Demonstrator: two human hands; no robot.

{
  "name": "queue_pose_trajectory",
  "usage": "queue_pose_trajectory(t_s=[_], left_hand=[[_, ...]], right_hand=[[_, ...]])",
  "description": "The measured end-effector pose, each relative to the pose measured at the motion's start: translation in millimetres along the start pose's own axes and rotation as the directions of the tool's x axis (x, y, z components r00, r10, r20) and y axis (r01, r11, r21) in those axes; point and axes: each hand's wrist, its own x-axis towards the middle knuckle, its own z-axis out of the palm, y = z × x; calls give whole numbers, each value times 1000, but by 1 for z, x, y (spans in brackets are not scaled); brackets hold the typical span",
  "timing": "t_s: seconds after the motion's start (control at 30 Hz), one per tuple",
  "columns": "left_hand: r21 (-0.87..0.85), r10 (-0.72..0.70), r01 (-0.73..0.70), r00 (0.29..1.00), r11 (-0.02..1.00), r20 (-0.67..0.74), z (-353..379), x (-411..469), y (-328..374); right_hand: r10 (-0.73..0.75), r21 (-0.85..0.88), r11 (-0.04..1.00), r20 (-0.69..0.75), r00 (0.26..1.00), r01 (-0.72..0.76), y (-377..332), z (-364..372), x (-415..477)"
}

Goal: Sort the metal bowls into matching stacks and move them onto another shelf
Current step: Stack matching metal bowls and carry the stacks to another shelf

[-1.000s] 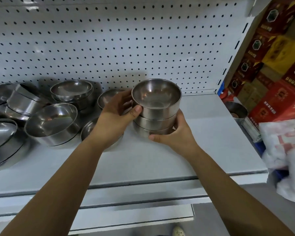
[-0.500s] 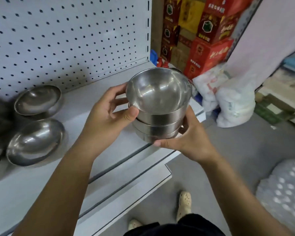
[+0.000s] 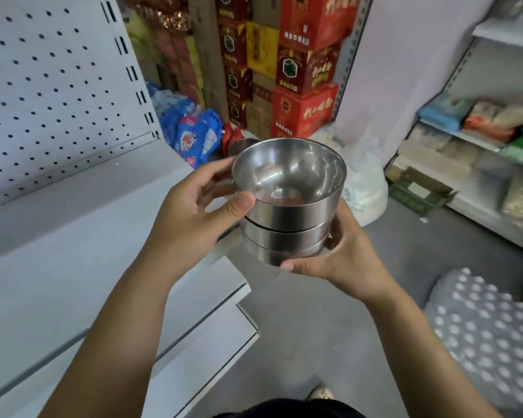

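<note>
A stack of three matching metal bowls [image 3: 289,212] hangs in the air past the right end of the grey shelf [image 3: 58,267], held between both hands. My left hand [image 3: 194,224] grips its left side, thumb pressed on the top bowl's wall. My right hand [image 3: 338,260] cups the bottom bowl from the right and below, thumb across its front. The top bowl is empty and shiny inside. The other bowls on the shelf are out of view.
A white pegboard [image 3: 52,95] backs the shelf. Red and yellow cartons [image 3: 302,86] are piled behind, with blue packets [image 3: 194,137] and a white sack [image 3: 363,182] at their foot. A second shelf unit [image 3: 480,140] with packaged goods stands at right. Wrapped bottles [image 3: 483,333] lie on the floor.
The view has swung right, away from the shelf of loose bowls. Both hands have lifted the bowl stack off the shelf and carried it over the aisle floor.
</note>
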Motion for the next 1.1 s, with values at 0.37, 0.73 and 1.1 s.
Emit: queue_pose_trajectory(t_s=[0.37,0.73,1.1], left_hand=[[-71,27,-14,983,997,181,194,92,7],[-100,54,-8,885,995,463,324,193,5],[-135,191,-135,706,982,682,436,400,4]], right_hand=[[17,-43,999,-198,980,-26,40,-199,-2],[77,-16,996,-400,913,-91,84,-318,2],[80,-36,991,-613,786,-129,118,-442,113]])
